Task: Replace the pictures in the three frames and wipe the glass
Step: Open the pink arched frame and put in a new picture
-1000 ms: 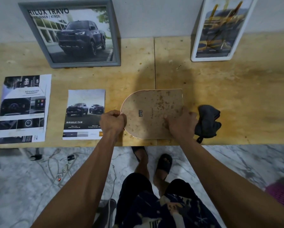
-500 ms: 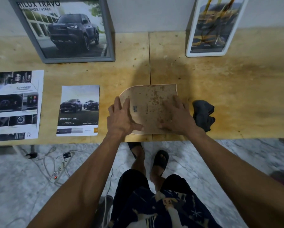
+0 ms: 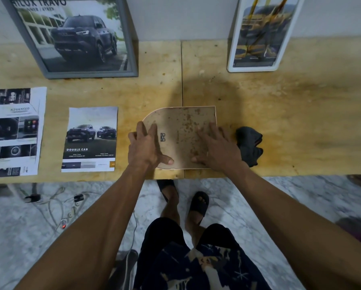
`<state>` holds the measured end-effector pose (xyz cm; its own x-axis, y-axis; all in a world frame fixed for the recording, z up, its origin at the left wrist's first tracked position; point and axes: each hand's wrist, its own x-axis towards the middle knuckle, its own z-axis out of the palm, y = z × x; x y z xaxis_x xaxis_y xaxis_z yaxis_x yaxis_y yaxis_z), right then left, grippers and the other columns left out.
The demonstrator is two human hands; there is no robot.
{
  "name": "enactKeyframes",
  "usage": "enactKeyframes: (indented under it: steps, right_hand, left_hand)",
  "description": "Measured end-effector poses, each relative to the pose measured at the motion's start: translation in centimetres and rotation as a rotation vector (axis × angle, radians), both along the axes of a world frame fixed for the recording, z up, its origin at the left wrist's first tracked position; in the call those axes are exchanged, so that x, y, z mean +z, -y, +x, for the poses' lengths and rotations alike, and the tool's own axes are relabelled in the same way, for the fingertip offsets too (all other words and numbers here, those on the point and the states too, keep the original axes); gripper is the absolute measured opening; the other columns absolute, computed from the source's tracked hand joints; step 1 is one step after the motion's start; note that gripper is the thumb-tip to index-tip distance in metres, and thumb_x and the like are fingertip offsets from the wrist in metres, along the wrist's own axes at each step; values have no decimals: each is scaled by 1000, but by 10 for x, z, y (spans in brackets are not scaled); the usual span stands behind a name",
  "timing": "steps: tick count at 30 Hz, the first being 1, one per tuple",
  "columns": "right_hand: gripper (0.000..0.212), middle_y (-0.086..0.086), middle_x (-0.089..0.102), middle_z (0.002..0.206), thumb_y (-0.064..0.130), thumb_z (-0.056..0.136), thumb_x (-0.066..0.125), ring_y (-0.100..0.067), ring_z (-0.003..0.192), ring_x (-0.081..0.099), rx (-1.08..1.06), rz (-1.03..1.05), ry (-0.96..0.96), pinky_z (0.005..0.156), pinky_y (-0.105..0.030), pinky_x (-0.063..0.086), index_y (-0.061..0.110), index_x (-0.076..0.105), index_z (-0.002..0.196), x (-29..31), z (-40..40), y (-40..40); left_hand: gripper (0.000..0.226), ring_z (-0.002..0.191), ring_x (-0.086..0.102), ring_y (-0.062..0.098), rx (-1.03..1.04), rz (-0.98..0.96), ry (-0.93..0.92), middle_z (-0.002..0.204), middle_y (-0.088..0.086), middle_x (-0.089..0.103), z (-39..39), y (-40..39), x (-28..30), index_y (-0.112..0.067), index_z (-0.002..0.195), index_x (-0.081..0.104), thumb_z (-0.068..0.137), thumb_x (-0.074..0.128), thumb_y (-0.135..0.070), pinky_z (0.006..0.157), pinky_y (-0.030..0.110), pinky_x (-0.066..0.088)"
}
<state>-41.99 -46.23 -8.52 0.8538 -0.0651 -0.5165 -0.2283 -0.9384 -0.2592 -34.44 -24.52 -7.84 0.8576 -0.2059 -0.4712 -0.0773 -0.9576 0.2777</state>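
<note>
An arch-shaped frame [image 3: 181, 130] lies face down near the table's front edge, its stained brown backing board up. My left hand [image 3: 146, 146] lies flat on its rounded left end, fingers spread. My right hand [image 3: 216, 147] lies flat on its straight right end, also spread. Just to the right of that hand sits a crumpled dark cloth [image 3: 248, 145]. A grey frame [image 3: 70, 36] with a dark pickup picture leans on the wall at the back left. At the back right leans a white frame [image 3: 259, 34] with a yellow picture.
Two loose printed pictures lie flat on the wooden table [image 3: 290, 114]: a "Double Cab" sheet [image 3: 90, 139] left of the arched frame and a larger "Advanced" sheet [image 3: 12, 130] at the far left. Cables [image 3: 56, 201] lie on the marble floor below the table edge.
My hands gripped the arched frame's near edge with curled fingers a second ago. They have since opened and now rest flat on its backing. The frame has stayed in place.
</note>
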Motion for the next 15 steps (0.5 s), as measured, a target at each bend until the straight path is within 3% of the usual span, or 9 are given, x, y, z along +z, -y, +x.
enactKeyframes:
  steps: [5,9,12,15]
  right_hand:
    - [90,6,-17,163,81,84,35,-28,150,-4,28,-26,-8,116,-59,17,45,-13,151,-9,-12,4]
    - [90,6,-22,162,69,88,48,-28,150,-9,17,69,-47,116,-59,15,45,-11,151,-6,-7,8]
    - [80,3,-7,165,49,93,56,-27,151,-1,59,60,-8,115,-58,21,37,7,155,-8,-13,20]
    - [65,6,16,163,50,95,52,-29,149,11,39,1,154,112,-54,26,34,26,153,-19,-34,21]
  left_hand:
    - [133,133,24,40,0,-4,-4,157,8,16,1,0,-3,-28,154,25,44,96,-53,103,53,42]
    - [135,133,24,40,2,-14,-5,156,8,17,1,-1,-2,-26,154,25,43,96,-54,103,54,41]
    - [135,133,24,39,10,-20,-8,156,7,17,1,0,-3,-25,155,25,43,97,-52,102,53,41]
    - [135,133,24,39,17,-17,-14,157,6,17,1,-1,-4,-26,155,25,44,97,-52,104,52,40]
